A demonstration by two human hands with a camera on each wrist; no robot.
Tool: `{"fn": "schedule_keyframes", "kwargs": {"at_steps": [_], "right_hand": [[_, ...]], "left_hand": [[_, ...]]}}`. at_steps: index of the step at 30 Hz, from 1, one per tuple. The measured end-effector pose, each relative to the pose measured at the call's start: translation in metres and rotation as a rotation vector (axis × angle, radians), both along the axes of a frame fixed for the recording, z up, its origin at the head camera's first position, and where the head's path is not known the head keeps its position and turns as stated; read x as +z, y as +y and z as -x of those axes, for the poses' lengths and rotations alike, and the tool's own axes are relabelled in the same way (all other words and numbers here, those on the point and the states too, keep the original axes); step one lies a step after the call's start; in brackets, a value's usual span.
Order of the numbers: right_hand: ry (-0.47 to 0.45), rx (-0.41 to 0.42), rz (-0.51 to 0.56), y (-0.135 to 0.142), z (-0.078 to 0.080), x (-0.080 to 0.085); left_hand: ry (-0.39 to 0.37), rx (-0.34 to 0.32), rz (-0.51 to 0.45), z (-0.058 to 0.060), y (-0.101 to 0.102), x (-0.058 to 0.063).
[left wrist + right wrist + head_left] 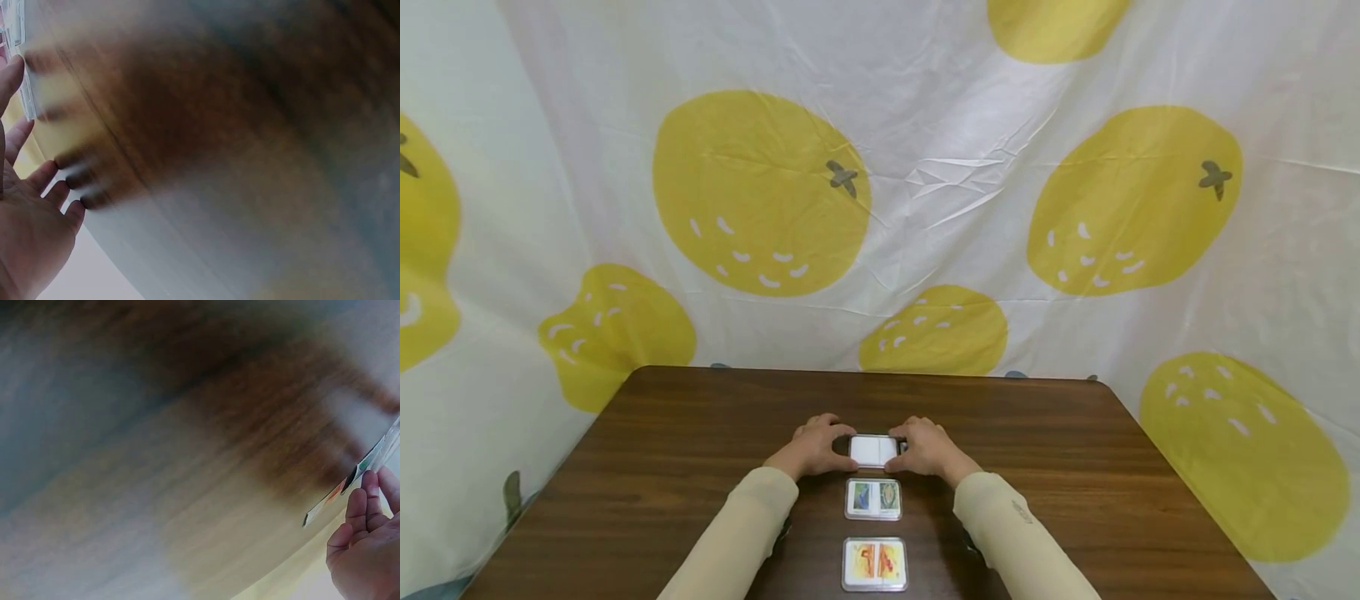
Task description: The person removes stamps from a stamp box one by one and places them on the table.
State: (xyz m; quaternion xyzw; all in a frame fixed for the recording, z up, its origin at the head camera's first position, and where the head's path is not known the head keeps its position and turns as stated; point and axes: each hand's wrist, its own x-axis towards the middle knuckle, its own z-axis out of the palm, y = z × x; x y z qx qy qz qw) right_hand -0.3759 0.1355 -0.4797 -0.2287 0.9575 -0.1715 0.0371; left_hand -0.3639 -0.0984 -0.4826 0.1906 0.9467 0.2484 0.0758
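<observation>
Both hands meet at a flat clear plastic card case [873, 450] with two white faces showing, farthest of three in a column. My left hand [814, 447] holds its left edge between thumb and fingers; in the left wrist view the case's rim [27, 94] shows by the fingertips. At the opposite edge, my right hand [929, 450] grips the case likewise. A thin card edge with orange and dark parts [326, 504] sticks out past the fingers in the right wrist view. Nearer lie a case with blue-green pictures [874, 499] and one with orange pictures [875, 564].
The dark wood-grain table [685, 450] has rounded far corners. Behind it and along both sides hangs a white cloth [940, 208] printed with yellow fruit. The two nearer cases lie between the forearms.
</observation>
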Motion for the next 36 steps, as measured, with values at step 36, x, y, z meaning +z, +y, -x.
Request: {"fn": "schedule_keyframes", "kwargs": {"at_steps": [36], "right_hand": [[0.076,0.004,-0.065,0.0003,-0.0066,0.0022]], "left_hand": [[0.008,0.003,0.03,-0.0006,-0.0008,-0.0021]]}}
